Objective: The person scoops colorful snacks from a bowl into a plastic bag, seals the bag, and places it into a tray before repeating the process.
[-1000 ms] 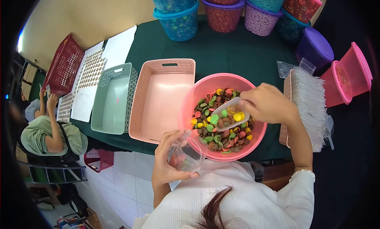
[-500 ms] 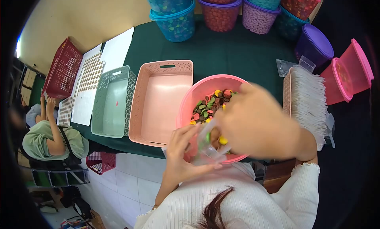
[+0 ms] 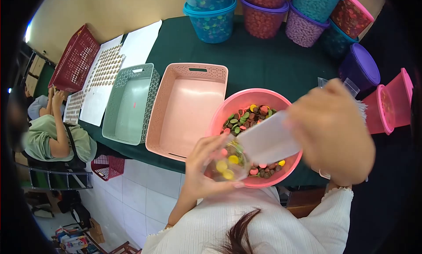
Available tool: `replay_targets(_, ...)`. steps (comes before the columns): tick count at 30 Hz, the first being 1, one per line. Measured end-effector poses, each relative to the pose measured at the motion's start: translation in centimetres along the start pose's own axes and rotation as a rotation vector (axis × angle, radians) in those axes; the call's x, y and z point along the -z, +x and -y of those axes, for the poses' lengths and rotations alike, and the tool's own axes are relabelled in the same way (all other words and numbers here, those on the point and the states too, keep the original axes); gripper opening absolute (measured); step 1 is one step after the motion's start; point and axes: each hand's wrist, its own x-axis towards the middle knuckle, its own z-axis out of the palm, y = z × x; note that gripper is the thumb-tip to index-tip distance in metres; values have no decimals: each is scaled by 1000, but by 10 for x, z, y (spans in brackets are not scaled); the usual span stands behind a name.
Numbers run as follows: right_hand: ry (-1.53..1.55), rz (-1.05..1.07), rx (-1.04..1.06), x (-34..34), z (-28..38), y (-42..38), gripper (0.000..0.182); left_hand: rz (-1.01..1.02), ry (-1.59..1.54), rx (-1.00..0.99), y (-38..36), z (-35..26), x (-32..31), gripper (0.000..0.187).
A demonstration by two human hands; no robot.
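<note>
My left hand is wrapped around a clear plastic pouch, tilted at the near left side of a pink tub. Yellow, pink and green button-shaped sweets show through the pouch. In my right hand, blurred by motion, is a translucent white scoop. The scoop slants down over the tub with its lower end at the pouch's mouth. Loose brown, green, pink and yellow sweets lie in the tub, partly hidden by the scoop.
A pink basket and a green basket stand left of the tub. Lidded tubs of sweets line the back. Sticker sheets and a red basket lie farther left, near a seated person.
My right hand has moved right, away from the pouch, and the scoop now shows between them. The view has shifted slightly.
</note>
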Motion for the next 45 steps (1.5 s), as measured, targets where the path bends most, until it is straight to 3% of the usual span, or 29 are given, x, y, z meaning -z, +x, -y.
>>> replay_targets(1,7,30,-86,6,-9,-3,7,-7,-2,4,-3,5,4,88)
replay_targets(2,13,59,-168,9,-16,-5,9,-72,-232,89,-8,10,9,90)
replay_targets(3,18,63,-157,0,-21,-8,9,-138,-458,174,-12,12,12,95)
replay_targets(4,-8,108,-128,-18,-25,-11,9,-151,-452,179,-13,13,14,95)
replay_targets(6,23,256,-107,-56,-30,-16,10,-256,-1117,19,-10,13,21,95)
replay_targets(7,74,362,-114,-73,-31,-20,11,-267,-1107,14,-7,13,25,95)
replay_targets(8,77,359,-101,-86,-31,-24,11,-219,-1279,1,-2,12,29,97)
replay_targets(9,62,222,-15,-96,-29,-27,15,-163,-1452,-15,1,10,31,99)
replay_targets(10,45,85,66,-99,-29,-28,19,-167,-1448,-21,3,6,29,99)
replay_targets(12,68,78,59,-90,-21,-22,28,-184,-1561,83,13,0,11,93)
replay_targets(13,339,69,-41,-82,-13,-18,28,-357,-1558,127,17,-2,-9,90)
replay_targets(14,605,56,-144,-76,-7,-14,28,-343,-1566,125,17,0,-17,90)
replay_targets(16,1127,79,-222,-81,2,-17,26,-169,-1173,398,18,4,-32,87)
replay_targets(17,1278,13,-242,-83,7,-16,26,-237,-1230,403,20,0,-40,85)
replay_targets(20,980,-1,-251,-87,-13,-22,26,-209,-1502,268,23,-1,-37,86)
replay_targets(21,667,-40,-225,-89,-18,-23,26,-239,-1584,251,24,-7,-30,86)
replay_targets(22,674,-39,-240,-96,-22,-27,26,-236,-1583,269,19,1,-17,86)
replay_targets(24,39,76,-173,-114,-28,-37,22,-34,-1629,212,12,19,7,84)
replay_targets(25,133,203,-162,-122,-30,-42,21,-12,-1798,189,12,18,10,83)
replay_targets(28,102,170,-50,-130,-29,-44,19,19,-1767,99,13,26,3,89)
replay_targets(29,88,160,-42,-128,-29,-44,15,-22,-1666,258,12,21,0,81)
replay_targets(33,-41,212,-57,-112,-36,-43,11,57,-1679,298,9,32,-10,77)
replay_targets(37,57,274,32,-122,-34,-44,10,74,-1714,236,11,31,-12,79)
replay_targets(39,224,356,99,-132,-28,-44,11,-217,-1612,399,13,18,-16,87)
replay_targets(45,342,474,13,-103,-45,-24,19,-213,-1583,385,13,13,-19,88)
